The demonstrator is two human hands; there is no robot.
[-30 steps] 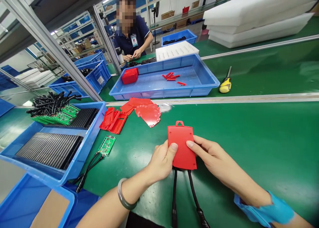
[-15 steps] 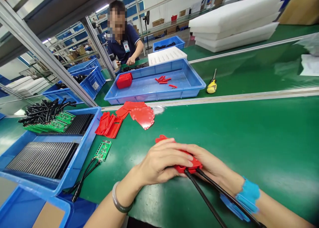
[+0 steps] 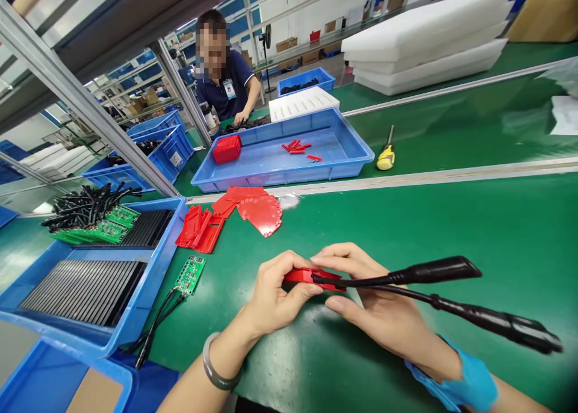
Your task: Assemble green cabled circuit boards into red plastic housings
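Observation:
A red plastic case (image 3: 300, 276) is gripped at its left end between the thumb and fingers of my left hand (image 3: 277, 292). Two black cables (image 3: 433, 271) run out of the case toward the right, ending in thick connectors. My right hand (image 3: 383, 304) is around the cables at the case's right end, its thumb and fingers apart; whether it touches the case is hard to tell. Left of my hands, a green circuit board (image 3: 190, 274) with black leads lies on the green table. Red plastic parts (image 3: 201, 229) and flat red sheets (image 3: 259, 210) lie beyond it.
A blue tray (image 3: 156, 274) at left holds black panels and boards with cables. Behind the rail are a long blue tray (image 3: 284, 172), a yellow screwdriver (image 3: 386, 157) and white foam (image 3: 406, 46). A person (image 3: 226, 82) works across the table.
The case has been turned, so the cables now point right instead of toward me. My right hand has opened and come out from beneath the case; my left hand has shifted slightly left.

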